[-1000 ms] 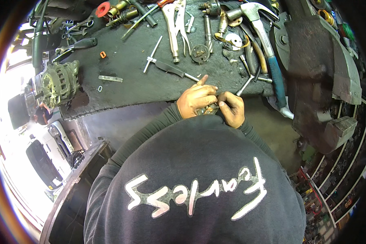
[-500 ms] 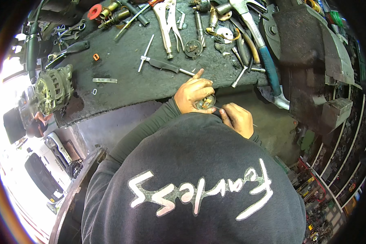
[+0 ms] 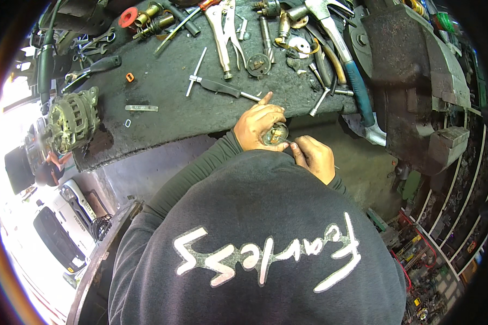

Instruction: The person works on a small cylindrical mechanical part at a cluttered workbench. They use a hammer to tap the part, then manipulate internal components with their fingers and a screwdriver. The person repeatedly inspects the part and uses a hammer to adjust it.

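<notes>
A: Where is the round part (image 3: 276,133)?

B: In the left hand (image 3: 254,131), held up just off the near edge of the counter (image 3: 173,116). A brass-coloured piece shows inside its rim

A: And how do the fingers stand there?

B: Most are curled around the part, while the index finger points out over the counter, just beside the shaft of a black-handled screwdriver (image 3: 220,86)

A: What about the right hand (image 3: 315,158)?

B: Its fingers are pinched narrow on a thin tool (image 3: 288,143), angled towards the round part. The hand covers most of the tool, so I cannot tell whether its tip touches anything

A: What else lies around them?

B: A claw hammer (image 3: 331,33) with a blue grip to the right, locking pliers (image 3: 219,46) further back, a small orange ring (image 3: 129,77) to the left, and a slotted metal housing (image 3: 73,122) near the counter's left end
</notes>
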{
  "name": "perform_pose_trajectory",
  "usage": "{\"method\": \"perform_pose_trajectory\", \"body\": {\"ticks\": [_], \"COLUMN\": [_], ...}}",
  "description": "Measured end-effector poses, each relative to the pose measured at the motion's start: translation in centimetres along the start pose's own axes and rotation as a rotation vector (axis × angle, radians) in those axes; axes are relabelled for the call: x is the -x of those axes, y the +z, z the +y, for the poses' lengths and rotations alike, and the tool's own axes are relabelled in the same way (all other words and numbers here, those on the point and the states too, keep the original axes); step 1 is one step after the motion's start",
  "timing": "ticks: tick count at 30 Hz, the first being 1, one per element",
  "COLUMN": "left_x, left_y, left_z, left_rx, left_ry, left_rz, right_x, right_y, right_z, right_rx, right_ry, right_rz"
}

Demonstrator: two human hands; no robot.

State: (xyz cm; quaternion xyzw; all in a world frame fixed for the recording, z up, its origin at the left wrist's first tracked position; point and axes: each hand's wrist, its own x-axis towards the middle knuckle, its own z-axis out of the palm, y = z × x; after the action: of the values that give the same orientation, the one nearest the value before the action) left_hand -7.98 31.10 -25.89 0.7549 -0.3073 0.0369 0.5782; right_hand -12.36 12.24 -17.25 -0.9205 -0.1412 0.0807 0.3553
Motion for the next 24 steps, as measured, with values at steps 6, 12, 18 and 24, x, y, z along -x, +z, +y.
{"method": "perform_pose_trajectory", "body": {"ticks": [6, 12, 18, 24], "left_x": [0.1, 0.2, 0.1, 0.4], "left_y": [0.2, 0.6, 1.0, 2.1], "left_z": [0.0, 0.1, 0.4, -0.1], "left_rx": [0.021, -0.022, -0.061, -0.171], "left_ry": [-0.025, -0.027, -0.063, -0.05], "left_rz": [0.055, 0.092, 0.127, 0.231], "right_x": [-0.6, -1.7, -1.4, -1.9], "right_y": [-0.4, 0.0, -1.0, -0.9], "right_z": [0.3, 1.5, 2.6, 3.6], "right_rx": [0.108, 0.187, 0.011, -0.11], "right_ry": [-0.135, -0.297, -0.234, -0.229], "right_rz": [0.024, -0.029, -0.086, -0.093]}}
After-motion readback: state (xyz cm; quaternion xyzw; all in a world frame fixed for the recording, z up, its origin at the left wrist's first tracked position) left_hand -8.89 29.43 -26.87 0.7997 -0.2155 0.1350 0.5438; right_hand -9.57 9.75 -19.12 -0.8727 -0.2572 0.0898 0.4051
